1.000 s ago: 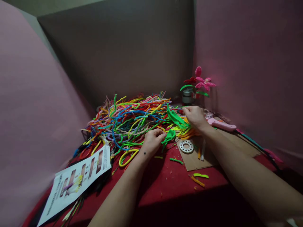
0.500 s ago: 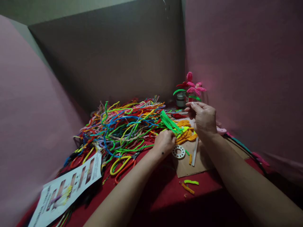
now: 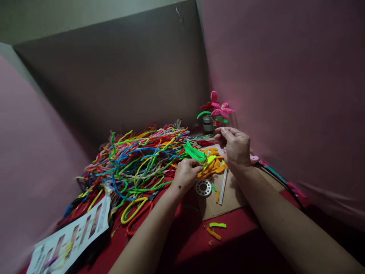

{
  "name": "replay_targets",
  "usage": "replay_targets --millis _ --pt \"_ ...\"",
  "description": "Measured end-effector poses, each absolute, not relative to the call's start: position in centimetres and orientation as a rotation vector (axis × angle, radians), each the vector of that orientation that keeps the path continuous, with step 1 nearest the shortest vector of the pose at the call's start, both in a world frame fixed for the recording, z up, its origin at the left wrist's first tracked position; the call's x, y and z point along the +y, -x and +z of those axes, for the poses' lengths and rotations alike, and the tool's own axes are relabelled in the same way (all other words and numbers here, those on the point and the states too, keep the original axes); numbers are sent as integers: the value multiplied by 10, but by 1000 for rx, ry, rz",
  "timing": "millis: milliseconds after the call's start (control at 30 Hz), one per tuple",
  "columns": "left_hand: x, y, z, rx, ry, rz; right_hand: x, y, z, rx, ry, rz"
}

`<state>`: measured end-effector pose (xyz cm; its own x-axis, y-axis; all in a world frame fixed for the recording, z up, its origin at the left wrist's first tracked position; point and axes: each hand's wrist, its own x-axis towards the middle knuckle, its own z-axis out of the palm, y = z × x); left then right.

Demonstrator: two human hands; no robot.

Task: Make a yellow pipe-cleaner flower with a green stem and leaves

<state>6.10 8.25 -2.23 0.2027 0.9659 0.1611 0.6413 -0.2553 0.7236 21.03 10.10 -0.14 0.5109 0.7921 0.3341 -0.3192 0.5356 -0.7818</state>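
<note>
My left hand (image 3: 186, 173) is closed in a pinch beside the orange and green fuzzy pieces; what its fingertips hold is too small to make out. My right hand (image 3: 235, 146) is raised above the cardboard (image 3: 236, 198), thumb and fingertips pressed together on something I cannot make out. Bright green fuzzy strips (image 3: 194, 151) lie just beyond my left hand. Between the two hands rest the orange fuzzy pieces (image 3: 212, 167), with a yellow-green piece among them. A white ring with holes (image 3: 203, 188) sits on the cardboard, near a clear stick (image 3: 224, 186).
A large heap of colourful pipe cleaners (image 3: 142, 160) spreads at the left. Scissors (image 3: 137, 213) and a printed sheet (image 3: 74, 239) lie in front of it. Pink fuzzy flowers (image 3: 221, 109) stand at the back by a small jar (image 3: 207, 124). Cut scraps (image 3: 213, 233) lie on the red cloth.
The whole scene has shifted left and slightly down as the view turned. Both hands keep much the same pinched poses, and the green strips lean lower beside my left hand.
</note>
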Motion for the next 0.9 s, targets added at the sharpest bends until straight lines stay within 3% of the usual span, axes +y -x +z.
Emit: replay_targets --millis 333,533,900 --pt "71 -38 -10 959 -1386 1013 101 -202 -13 -1059 900 1235" --pt "65 -12 0 934 -1179 1066 111 -207 -22 -1443 1302 645" --pt "68 7 -25 839 -985 1197 115 -215 -43 -2060 1493 277"
